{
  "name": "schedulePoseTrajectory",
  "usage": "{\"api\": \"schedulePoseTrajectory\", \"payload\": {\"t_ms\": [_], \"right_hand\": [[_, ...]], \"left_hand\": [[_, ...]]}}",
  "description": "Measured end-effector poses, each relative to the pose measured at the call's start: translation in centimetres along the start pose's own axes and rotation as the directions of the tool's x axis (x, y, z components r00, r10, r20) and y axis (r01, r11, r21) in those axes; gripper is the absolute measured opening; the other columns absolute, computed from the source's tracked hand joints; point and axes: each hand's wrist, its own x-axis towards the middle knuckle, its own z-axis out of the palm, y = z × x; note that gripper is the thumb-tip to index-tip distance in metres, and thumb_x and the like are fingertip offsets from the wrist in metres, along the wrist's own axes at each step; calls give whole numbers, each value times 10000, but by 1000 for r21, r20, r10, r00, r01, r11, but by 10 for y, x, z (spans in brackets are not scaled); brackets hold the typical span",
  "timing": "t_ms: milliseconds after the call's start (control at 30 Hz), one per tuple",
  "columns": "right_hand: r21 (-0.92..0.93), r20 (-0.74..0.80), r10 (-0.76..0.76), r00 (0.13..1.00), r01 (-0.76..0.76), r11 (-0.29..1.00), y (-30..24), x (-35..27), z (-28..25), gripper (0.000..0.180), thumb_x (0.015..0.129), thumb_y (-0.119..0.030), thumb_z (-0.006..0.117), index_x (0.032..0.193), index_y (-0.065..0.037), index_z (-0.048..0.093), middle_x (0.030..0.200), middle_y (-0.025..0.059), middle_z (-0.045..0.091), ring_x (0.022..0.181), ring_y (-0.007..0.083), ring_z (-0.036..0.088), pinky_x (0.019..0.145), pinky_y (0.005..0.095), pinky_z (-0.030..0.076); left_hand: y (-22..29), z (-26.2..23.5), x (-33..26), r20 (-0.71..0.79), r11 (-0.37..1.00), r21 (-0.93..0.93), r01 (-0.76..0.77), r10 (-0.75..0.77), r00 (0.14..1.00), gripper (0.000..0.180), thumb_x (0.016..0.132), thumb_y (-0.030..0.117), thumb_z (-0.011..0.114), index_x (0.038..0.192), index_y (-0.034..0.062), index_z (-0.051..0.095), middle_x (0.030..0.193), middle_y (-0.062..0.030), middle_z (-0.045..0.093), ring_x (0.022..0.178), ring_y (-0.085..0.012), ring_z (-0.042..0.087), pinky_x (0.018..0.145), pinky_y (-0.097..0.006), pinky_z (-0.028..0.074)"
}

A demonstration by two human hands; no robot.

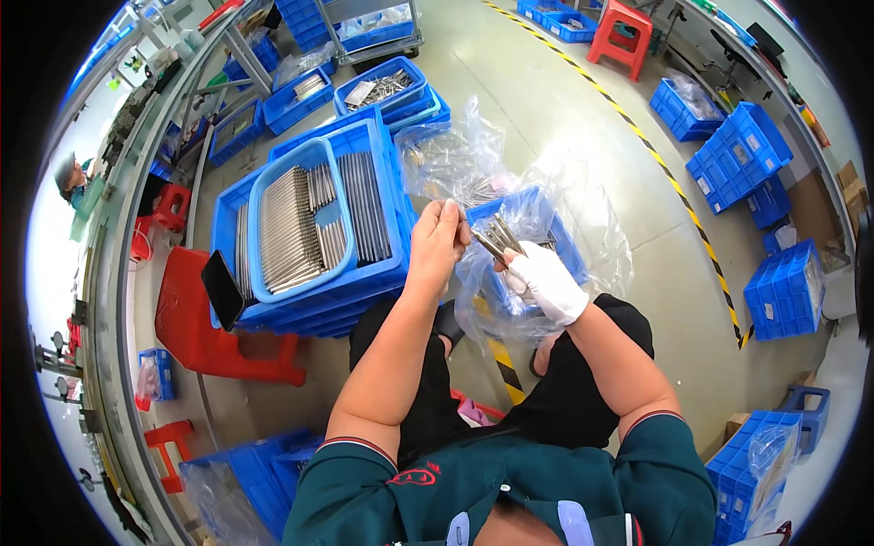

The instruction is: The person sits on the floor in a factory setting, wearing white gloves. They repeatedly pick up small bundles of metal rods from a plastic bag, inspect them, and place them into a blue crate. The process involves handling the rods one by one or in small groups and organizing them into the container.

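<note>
My right hand, in a white glove with bare fingertips, grips several slim metal rods that fan out toward my left hand. The bare left hand is closed in a pinch just beside their ends; whatever lies between its fingers is hidden. Below both hands is a small blue bin lined with a clear plastic bag, with more metal parts inside. To the left, a light blue tray holds rows of silver rods. It rests on a large blue crate with darker rods along its right side.
A black flat device leans at the crate's left corner, near a red stool. Another blue bin of metal parts stands beyond the crate. Stacked blue crates line the right side, past yellow-black floor tape.
</note>
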Motion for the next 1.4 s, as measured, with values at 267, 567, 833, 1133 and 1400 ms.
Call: {"api": "schedulePoseTrajectory", "payload": {"t_ms": [267,567,833,1133,1400], "right_hand": [[217,25,-18,1000,13,976,-5,-1,-11,190,914,-218,549,886,-32,578,633,-21,499,472,38,388,424,185,290],[-99,-130,-176,976,164,982,5,3,-9,192,900,-209,552,811,-39,544,639,-10,518,522,62,432,489,222,351],[-179,-209,-248,946,213,961,4,1,-12,203,885,-213,560,851,-14,573,637,5,534,566,74,468,539,247,385],[-301,-233,-284,930,209,931,2,-1,-11,211,879,-222,581,868,-11,574,638,22,536,579,85,485,547,257,399],[-256,-218,-273,937,215,943,-5,-4,-10,209,876,-220,586,866,-12,577,642,41,534,582,107,485,556,272,406]], "left_hand": [[-5,2,-5,159,937,-275,215,-177,971,239,964,285,482,878,63,510,622,-31,510,441,-85,363,437,-231,297],[-10,5,-9,205,910,-317,267,-209,956,239,944,269,529,883,38,543,609,-30,515,469,-104,406,473,-247,333],[-7,-3,-9,249,906,-299,301,-231,941,217,925,248,564,889,34,570,629,-25,524,483,-96,417,480,-241,334],[-7,0,-13,231,917,-250,309,-253,939,172,917,198,572,878,31,577,639,-38,539,498,-95,417,481,-238,339],[-15,-4,-11,413,760,-467,452,-265,871,228,914,176,565,1046,-8,592,707,-43,582,567,-103,464,548,-257,393]]}}
